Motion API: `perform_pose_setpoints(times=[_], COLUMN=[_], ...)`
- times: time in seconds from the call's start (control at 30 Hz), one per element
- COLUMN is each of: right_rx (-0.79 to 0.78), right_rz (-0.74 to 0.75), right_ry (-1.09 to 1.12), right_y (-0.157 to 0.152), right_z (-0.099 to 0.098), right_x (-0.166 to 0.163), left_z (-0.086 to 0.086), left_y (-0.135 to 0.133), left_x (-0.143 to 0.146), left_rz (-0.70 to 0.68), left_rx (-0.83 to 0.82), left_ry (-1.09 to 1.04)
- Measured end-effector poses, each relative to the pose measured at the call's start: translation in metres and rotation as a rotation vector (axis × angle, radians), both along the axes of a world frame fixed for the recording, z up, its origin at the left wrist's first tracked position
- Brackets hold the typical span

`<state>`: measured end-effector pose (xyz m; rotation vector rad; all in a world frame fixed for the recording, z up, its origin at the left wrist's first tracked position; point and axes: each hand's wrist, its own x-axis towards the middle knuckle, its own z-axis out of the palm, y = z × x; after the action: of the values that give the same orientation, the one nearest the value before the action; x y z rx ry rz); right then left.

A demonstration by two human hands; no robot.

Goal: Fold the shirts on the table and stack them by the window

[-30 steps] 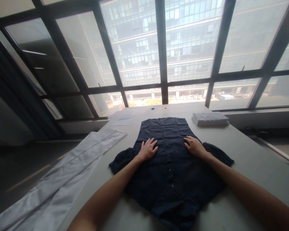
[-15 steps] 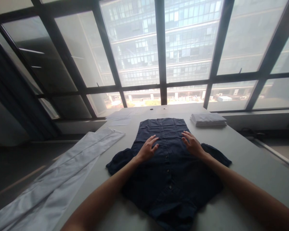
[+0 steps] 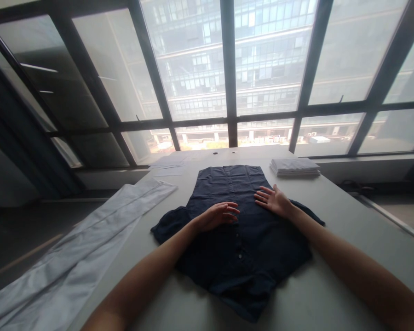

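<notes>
A dark navy button-up shirt [image 3: 227, 188] lies spread front side up, its collar end nearest me and its hem toward the window. One short sleeve sticks out on each side. My left hand [image 3: 219, 216] is over the shirt's middle beside the button line, fingers extended to the right and slightly curled, holding nothing. On the other side my right hand [image 3: 273, 201] is open with its palm turned inward and fingers pointing left. Whether either hand touches the cloth is hard to tell. The left forearm covers part of the left sleeve.
The shirt rests on a white table [image 3: 352, 243]. Folded white cloths [image 3: 294, 167] are stacked at the back right. Pale grey-white fabric [image 3: 86, 243] hangs over the left edge. Papers [image 3: 169, 165] lie at the back left, and large windows [image 3: 196, 59] rise behind.
My left hand has turned, its fingers swinging right and down toward the button line. My right hand has rolled so its palm faces inward. The view has shifted slightly.
</notes>
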<state>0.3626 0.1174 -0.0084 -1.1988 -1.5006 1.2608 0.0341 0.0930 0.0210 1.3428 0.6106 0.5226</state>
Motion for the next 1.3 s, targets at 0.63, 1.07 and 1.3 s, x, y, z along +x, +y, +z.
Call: perform_pose_setpoints(times=[0.63, 1.07, 1.3], right_rx=[-0.379, -0.277, -0.278], right_rz=[0.269, -0.525, -0.505], right_ry=[0.840, 0.994, 0.969], right_y=[-0.021, 0.014, 0.013], right_z=[0.022, -0.004, -0.002], right_x=[0.007, 0.032, 0.025], left_z=[-0.005, -0.009, -0.009], left_y=[0.007, 0.012, 0.011], left_x=[-0.003, 0.001, 0.003], left_rz=[-0.034, 0.095, 0.134], left_rx=[-0.265, -0.314, -0.321], left_ry=[-0.247, -0.182, -0.160])
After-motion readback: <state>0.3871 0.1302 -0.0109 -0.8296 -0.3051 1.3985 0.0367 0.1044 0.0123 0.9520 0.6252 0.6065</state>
